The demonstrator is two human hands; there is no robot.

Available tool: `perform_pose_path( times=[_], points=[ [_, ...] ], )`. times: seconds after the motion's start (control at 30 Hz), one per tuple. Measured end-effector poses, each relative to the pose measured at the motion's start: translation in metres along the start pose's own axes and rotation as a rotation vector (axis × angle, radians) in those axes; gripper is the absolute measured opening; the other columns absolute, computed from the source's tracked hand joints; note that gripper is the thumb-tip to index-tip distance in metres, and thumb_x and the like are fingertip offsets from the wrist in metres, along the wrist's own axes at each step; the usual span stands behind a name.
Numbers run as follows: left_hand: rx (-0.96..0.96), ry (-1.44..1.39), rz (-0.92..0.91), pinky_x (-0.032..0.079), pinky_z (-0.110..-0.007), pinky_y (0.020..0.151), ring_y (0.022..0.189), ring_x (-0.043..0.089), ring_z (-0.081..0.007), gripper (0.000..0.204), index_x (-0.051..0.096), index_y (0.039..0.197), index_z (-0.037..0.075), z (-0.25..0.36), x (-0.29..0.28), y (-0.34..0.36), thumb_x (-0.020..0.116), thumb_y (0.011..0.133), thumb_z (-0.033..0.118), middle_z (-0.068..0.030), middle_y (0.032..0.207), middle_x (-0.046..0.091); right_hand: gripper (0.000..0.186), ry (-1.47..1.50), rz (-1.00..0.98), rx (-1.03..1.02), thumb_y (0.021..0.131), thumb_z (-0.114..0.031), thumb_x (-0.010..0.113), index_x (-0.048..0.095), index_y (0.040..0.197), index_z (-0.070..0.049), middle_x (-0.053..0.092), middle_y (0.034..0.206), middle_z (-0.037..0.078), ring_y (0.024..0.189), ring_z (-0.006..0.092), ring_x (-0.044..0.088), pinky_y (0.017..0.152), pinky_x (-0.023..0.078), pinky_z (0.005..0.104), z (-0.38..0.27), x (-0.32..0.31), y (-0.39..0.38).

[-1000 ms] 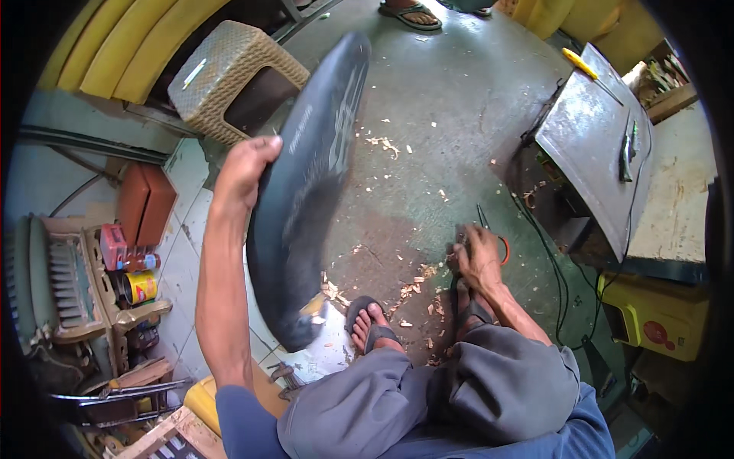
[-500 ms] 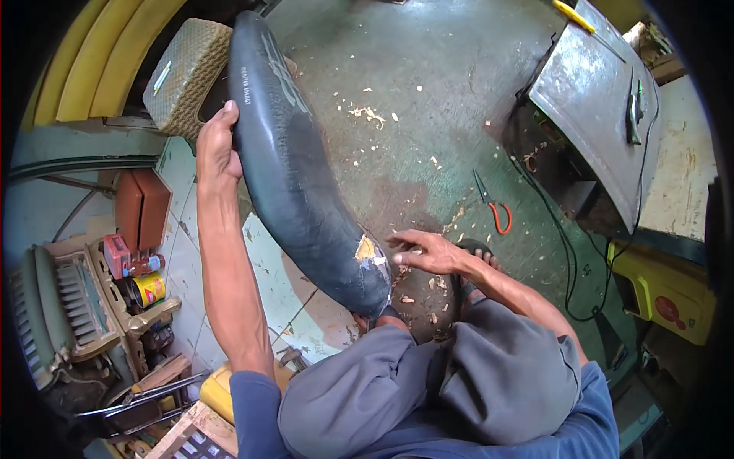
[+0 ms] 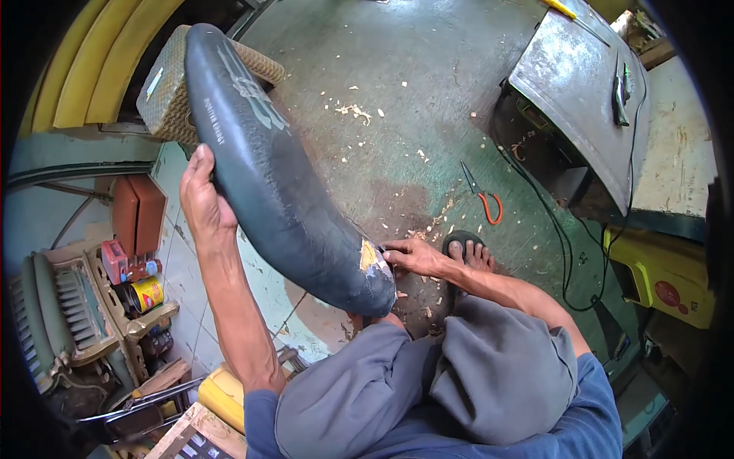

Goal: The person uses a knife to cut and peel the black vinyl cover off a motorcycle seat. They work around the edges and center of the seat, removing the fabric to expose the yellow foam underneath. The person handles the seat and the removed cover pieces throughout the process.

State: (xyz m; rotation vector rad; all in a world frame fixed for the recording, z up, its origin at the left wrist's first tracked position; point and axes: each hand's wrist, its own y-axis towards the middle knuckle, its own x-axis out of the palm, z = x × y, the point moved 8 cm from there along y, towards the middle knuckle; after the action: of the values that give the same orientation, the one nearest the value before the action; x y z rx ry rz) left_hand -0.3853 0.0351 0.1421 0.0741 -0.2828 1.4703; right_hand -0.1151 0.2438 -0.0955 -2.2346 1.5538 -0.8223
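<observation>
Scraps of pale stuff litter the worn green floor, most thickly near the feet. Fingers of the right hand touch the torn near end of the black seat, at the right-hand rim of its cover; whether they pinch the edge or only press on it cannot be told. Fingers of the left hand grasp the seat by its left side, about midway to the far end, though they are partly hidden. Between these hands the seat slants from just before the person's knees up to the left, its far end overlapping the stool; whether the two touch is unclear. Yellow padding shows through the tear. Beyond the right hand, a sandalled foot stands on the floor, and the scissors lie near it, blades spread a little and red handles toward the person. Further right, a metal sheet carries pliers and a yellow-handled screwdriver, with a black cable looping down beside it to a yellow box. Off to the left are a brown block, a yellow can and, higher up, yellow pads.
</observation>
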Motion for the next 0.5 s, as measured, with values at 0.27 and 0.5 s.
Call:
perform_pose_path(
  times=[0.27,0.5],
  points=[
    [0.101,-0.394,0.111,0.048,-0.053,0.107,0.123,0.060,-0.0320,0.050,0.050,0.141,-0.002,0.004,-0.096,-0.099,0.056,0.104,0.031,-0.0171,0.138,0.060,0.033,-0.332,0.602,-0.223,0.093,-0.019,0.054,0.069,0.118,-0.003,0.070,0.078,0.020,0.072,0.0243,0.069,0.069,0.054,0.0393,-0.031,-0.065,-0.039],
    [-0.127,-0.339,0.556,0.050,-0.044,0.100,0.122,0.057,-0.0287,0.045,0.053,0.136,-0.003,-0.207,-0.252,-0.192,0.060,0.100,0.023,-0.0174,0.133,0.060,0.036,0.176,0.718,-0.213,0.094,-0.020,0.059,0.068,0.123,0.000,0.072,0.102,0.007,0.089,0.0129,0.063,0.083,0.050,0.0293,-0.052,-0.131,-0.028]
  ],
)
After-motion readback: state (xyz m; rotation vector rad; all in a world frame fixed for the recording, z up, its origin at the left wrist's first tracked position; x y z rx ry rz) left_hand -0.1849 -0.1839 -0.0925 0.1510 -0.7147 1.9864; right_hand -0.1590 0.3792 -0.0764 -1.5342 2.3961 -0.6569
